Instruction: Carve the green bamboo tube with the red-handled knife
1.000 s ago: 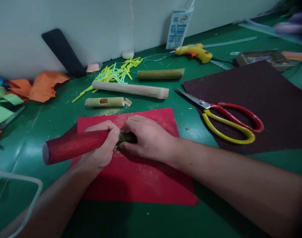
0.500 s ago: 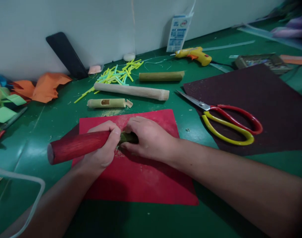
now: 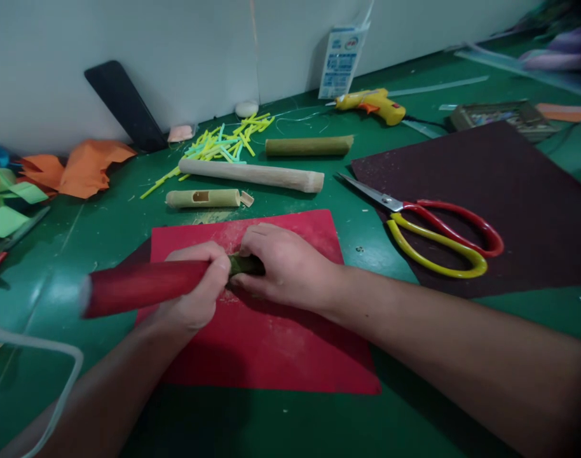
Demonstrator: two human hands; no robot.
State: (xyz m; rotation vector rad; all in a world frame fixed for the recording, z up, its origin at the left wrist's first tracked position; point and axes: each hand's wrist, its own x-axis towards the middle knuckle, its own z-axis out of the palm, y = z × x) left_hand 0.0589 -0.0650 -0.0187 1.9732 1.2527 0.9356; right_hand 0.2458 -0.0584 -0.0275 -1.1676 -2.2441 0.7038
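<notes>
My left hand point(image 3: 195, 289) is wrapped round a thick red wooden handle point(image 3: 138, 287) that sticks out to the left, blurred by motion. My right hand point(image 3: 283, 267) is closed over a short dark green bamboo piece point(image 3: 243, 264), pressing it down on a red mat point(image 3: 271, 331). The two hands meet over the mat's upper middle. What is at the handle's working end is hidden between the hands. Pale dust lies on the mat.
Beyond the mat lie a short bamboo tube with a cut hole point(image 3: 202, 198), a long pale stick point(image 3: 252, 174), a green bamboo tube point(image 3: 309, 145) and coloured strips point(image 3: 224, 143). Red-and-yellow scissors point(image 3: 438, 232) rest on dark sandpaper point(image 3: 500, 191). A glue gun point(image 3: 374, 105) sits behind.
The red handle has swung slightly down and left and is now blurred. My right hand stays on the bamboo piece.
</notes>
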